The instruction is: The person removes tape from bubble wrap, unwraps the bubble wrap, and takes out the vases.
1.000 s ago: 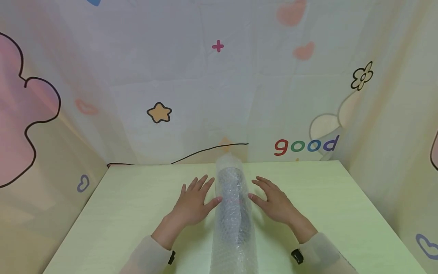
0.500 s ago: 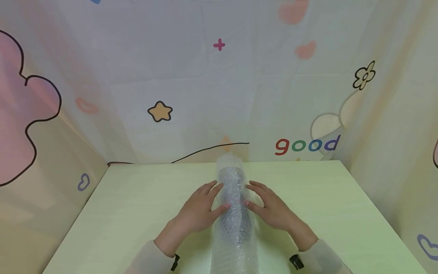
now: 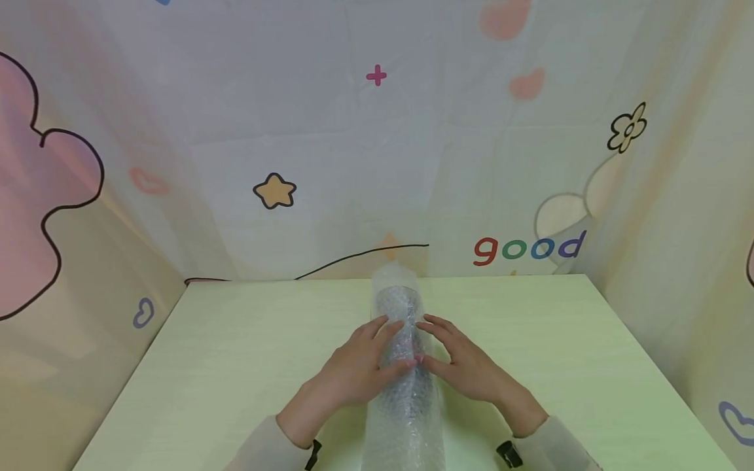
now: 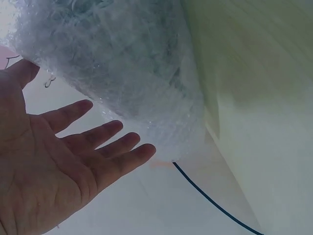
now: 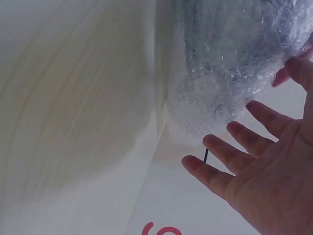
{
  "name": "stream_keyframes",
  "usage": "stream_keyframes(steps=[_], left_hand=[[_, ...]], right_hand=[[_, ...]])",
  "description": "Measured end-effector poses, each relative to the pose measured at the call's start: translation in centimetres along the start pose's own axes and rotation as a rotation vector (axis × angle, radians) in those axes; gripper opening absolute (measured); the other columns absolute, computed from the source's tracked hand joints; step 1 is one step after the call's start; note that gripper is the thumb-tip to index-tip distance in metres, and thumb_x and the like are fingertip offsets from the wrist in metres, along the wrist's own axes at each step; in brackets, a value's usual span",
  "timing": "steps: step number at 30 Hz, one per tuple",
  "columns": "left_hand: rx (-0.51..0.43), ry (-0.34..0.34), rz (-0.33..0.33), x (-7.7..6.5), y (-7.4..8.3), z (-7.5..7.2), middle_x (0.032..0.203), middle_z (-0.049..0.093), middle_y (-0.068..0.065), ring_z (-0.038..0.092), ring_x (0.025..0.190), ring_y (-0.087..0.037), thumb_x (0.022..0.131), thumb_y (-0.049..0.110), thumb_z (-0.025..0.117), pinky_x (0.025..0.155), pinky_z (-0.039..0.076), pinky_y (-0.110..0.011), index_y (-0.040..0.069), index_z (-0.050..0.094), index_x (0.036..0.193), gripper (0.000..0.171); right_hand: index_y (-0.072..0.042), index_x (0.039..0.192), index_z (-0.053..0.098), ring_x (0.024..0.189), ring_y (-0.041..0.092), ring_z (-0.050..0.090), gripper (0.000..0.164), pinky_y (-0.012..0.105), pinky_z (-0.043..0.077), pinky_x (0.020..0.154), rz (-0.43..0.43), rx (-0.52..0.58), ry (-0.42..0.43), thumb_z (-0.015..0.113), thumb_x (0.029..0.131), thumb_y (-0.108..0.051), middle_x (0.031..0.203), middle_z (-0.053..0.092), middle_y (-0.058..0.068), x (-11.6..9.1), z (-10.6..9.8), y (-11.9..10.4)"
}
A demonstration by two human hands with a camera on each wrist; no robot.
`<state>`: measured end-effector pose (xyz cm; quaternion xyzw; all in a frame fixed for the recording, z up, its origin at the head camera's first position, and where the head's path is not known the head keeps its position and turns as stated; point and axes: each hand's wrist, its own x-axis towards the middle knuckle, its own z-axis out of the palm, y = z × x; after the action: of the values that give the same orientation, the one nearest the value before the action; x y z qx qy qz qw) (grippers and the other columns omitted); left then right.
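A long bundle of clear bubble wrap [image 3: 406, 418] lies lengthwise on the table, with something dark grey wrapped inside that I cannot identify. My left hand [image 3: 356, 369] is over its left side, fingers spread and extended. From the other side my right hand [image 3: 471, 367] reaches over it the same way. Both thumbs come close together above the top of the bundle. In the left wrist view, the thumb of the left hand [image 4: 54, 156] meets the edge of the bubble wrap [image 4: 122, 54]. The right wrist view has the right hand's [image 5: 274, 166] fingertips along the wrap [image 5: 220, 73].
The pale green table [image 3: 235, 340] extends on both sides of the bundle. Behind it hangs a printed curtain [image 3: 330, 131], which also closes off the left and right. The bundle's far end reaches the table's back edge.
Both hands have moved inward from beside the bundle to over its top, the left one further to the right. The thumbs are now nearly together. The bundle stays in place.
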<state>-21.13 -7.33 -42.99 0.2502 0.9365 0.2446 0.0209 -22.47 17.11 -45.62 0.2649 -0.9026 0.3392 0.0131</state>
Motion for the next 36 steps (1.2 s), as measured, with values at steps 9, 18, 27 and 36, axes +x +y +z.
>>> stream_keyframes(steps=[9, 18, 27, 36], left_hand=[[0.014, -0.026, -0.019, 0.6, 1.2, 0.2, 0.162, 0.038, -0.027, 0.049, 0.141, -0.049, 0.1, 0.069, 0.047, 0.099, 0.052, -0.066, 0.027, 0.043, 0.159, 0.072], [0.068, -0.033, -0.029, 0.9, 1.7, -0.1, 0.159, 0.042, -0.028, 0.055, 0.134, -0.051, 0.103, 0.06, 0.052, 0.097, 0.053, -0.065, 0.029, 0.048, 0.156, 0.061], [0.077, -0.029, -0.035, 1.0, 2.0, -0.2, 0.157, 0.044, -0.029, 0.061, 0.126, -0.051, 0.104, 0.052, 0.055, 0.097, 0.055, -0.062, 0.026, 0.051, 0.153, 0.056], [0.073, -0.03, -0.044, 1.1, 2.0, -0.1, 0.156, 0.045, -0.029, 0.062, 0.122, -0.053, 0.104, 0.049, 0.055, 0.095, 0.056, -0.061, 0.024, 0.052, 0.153, 0.054]], right_hand=[[-0.015, 0.156, 0.046, 0.149, 0.044, 0.039, 0.058, 0.066, 0.041, 0.112, -0.002, 0.027, -0.036, 0.059, 0.105, -0.04, 0.166, 0.034, 0.016, 0.1, 0.2, -0.1], [-0.015, 0.159, 0.043, 0.151, 0.043, 0.038, 0.06, 0.064, 0.041, 0.113, 0.018, 0.047, -0.08, 0.056, 0.106, -0.042, 0.169, 0.03, 0.015, 0.1, 0.1, -0.3], [-0.021, 0.159, 0.043, 0.15, 0.042, 0.039, 0.057, 0.065, 0.041, 0.112, 0.037, 0.051, -0.09, 0.055, 0.107, -0.043, 0.169, 0.029, 0.012, 0.1, 0.2, -0.3], [-0.026, 0.16, 0.042, 0.151, 0.04, 0.039, 0.061, 0.066, 0.04, 0.113, 0.083, 0.072, -0.1, 0.055, 0.105, -0.05, 0.171, 0.027, 0.007, 0.0, 0.3, -0.3]])
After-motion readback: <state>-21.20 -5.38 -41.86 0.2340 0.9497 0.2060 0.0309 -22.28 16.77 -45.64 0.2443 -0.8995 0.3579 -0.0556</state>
